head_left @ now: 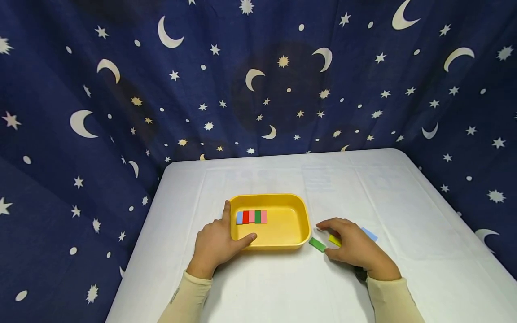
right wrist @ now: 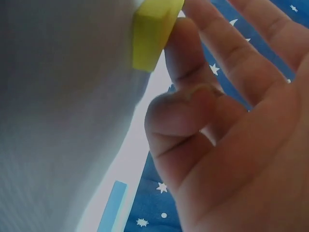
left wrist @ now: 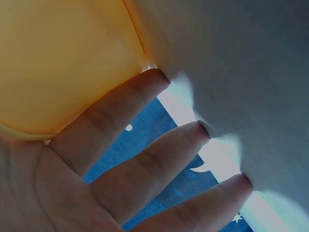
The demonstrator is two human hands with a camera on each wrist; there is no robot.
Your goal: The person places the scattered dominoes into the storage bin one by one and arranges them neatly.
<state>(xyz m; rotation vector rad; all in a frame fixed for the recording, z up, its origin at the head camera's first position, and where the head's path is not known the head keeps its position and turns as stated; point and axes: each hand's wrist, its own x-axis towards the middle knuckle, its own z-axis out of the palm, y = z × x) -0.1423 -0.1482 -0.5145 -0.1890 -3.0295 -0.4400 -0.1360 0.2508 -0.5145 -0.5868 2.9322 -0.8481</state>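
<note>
Left hand [head_left: 216, 242]: you spread it, index finger [head_left: 226, 211] pointing forward, thumb [head_left: 244, 242] stretched out to your right.
Left fingers [left wrist: 157, 162]: three show fairly straight, fanned apart.
Right hand [head_left: 357, 246]: you hold it loosely arched, thumb and index tips apart.
Forearms [head_left: 392, 300]: both reach forward in pale sleeves [head_left: 186, 296], well apart.
</note>
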